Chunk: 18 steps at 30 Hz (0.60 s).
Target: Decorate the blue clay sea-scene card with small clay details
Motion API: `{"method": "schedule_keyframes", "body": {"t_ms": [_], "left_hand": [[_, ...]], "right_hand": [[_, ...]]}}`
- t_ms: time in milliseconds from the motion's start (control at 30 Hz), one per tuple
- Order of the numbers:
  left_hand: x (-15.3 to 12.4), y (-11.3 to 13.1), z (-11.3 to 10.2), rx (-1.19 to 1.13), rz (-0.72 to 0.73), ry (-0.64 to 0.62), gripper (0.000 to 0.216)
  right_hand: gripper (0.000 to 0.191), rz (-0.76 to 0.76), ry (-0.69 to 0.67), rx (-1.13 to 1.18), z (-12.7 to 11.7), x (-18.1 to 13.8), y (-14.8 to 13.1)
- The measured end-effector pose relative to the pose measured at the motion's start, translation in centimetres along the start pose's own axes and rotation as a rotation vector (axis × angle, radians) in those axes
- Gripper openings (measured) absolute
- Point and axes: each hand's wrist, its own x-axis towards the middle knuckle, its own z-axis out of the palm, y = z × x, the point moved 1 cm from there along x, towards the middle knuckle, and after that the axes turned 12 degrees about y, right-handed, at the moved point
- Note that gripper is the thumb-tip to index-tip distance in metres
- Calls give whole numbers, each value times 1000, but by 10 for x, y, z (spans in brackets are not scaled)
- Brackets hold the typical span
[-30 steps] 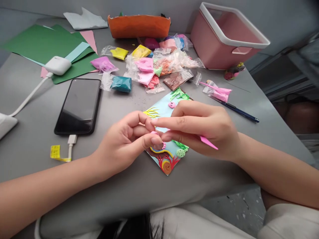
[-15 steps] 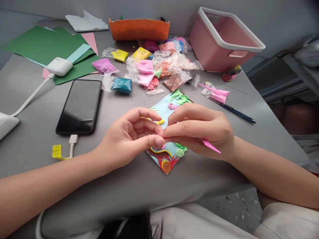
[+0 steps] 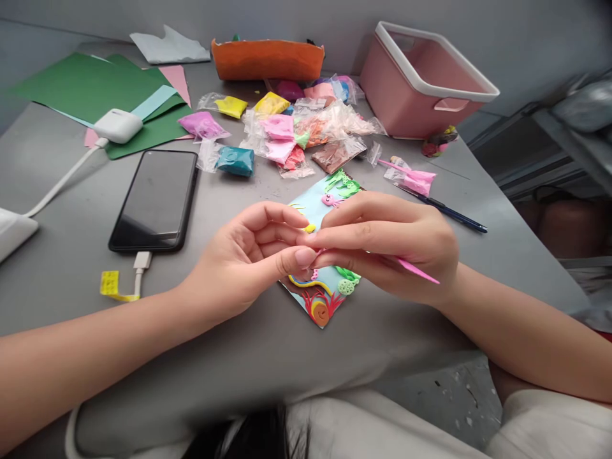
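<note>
My left hand [image 3: 253, 261] is closed in a pinch, its thumb and fingertips meeting those of my right hand; whatever small piece lies between them is hidden. My right hand [image 3: 392, 245] grips a thin pink clay modelling tool [image 3: 418, 271], whose pointed end sticks out past the palm. Both hands hover over a light-blue card picture [image 3: 313, 194] decorated with clay shapes. A pink clay octopus [image 3: 329, 200], green clay weeds [image 3: 344, 183], a round green piece [image 3: 345, 287] and a brown-orange spiral shell [image 3: 320, 312] among red fronds show on it.
Several clay packets, including a teal one [image 3: 235, 160] and a brown one [image 3: 338, 155], lie behind the card. A phone [image 3: 153, 201] with a cable is at left, near green paper [image 3: 71, 86]. An orange container [image 3: 268, 60], pink basket [image 3: 406, 89] and pen [image 3: 449, 210] are also there.
The fingertips stay together while my right hand turns slightly, and the pink tool's exposed end shifts to the right and a little up. The whole view has moved slightly.
</note>
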Motion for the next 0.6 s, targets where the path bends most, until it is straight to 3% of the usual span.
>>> {"method": "schedule_keyframes", "body": {"t_ms": [267, 433, 600], "left_hand": [[1, -1, -7, 93, 51, 34, 7], [2, 0, -12, 238, 129, 113, 14], [3, -2, -14, 313, 146, 198, 22]], "right_hand": [[8, 70, 211, -37, -2, 1, 6], [25, 139, 62, -26, -8, 2, 9], [6, 29, -7, -55, -7, 1, 6]]}}
